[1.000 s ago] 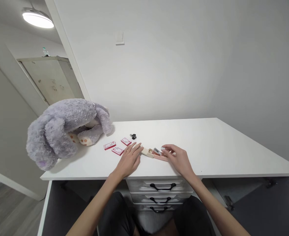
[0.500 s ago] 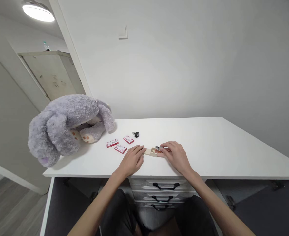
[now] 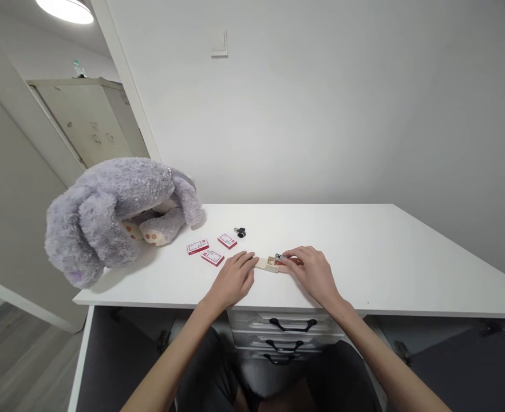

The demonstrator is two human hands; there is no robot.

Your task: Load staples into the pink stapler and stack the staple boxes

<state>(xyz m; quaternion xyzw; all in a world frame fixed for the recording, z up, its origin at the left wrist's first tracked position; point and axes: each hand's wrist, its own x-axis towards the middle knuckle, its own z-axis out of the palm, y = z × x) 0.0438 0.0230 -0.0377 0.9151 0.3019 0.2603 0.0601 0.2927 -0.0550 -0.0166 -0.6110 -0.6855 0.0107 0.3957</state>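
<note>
An opened-out stapler [image 3: 271, 265], cream at the left and pinkish red at the right, lies across the white tabletop between my hands. Its metal part [image 3: 279, 257] shows at the top beside my right fingertips. My left hand [image 3: 234, 278] is closed, fingers together over the cream end. My right hand [image 3: 311, 272] pinches the reddish end from the right, hiding much of it. Three small red-and-white boxes [image 3: 212, 257] lie left of my left hand. Behind them sits a small black-and-silver item [image 3: 240, 232] whose kind I cannot make out.
A large lilac plush toy [image 3: 119, 217] slumps over the left part of the white tabletop [image 3: 385, 257]. Below the front edge are drawers with black handles [image 3: 293, 325] and open dark cabinet spaces on both sides. A wall [image 3: 299, 114] rises behind.
My view has tilted down slightly and shifted a little. Both hands stay on the stapler, and no other object has visibly moved.
</note>
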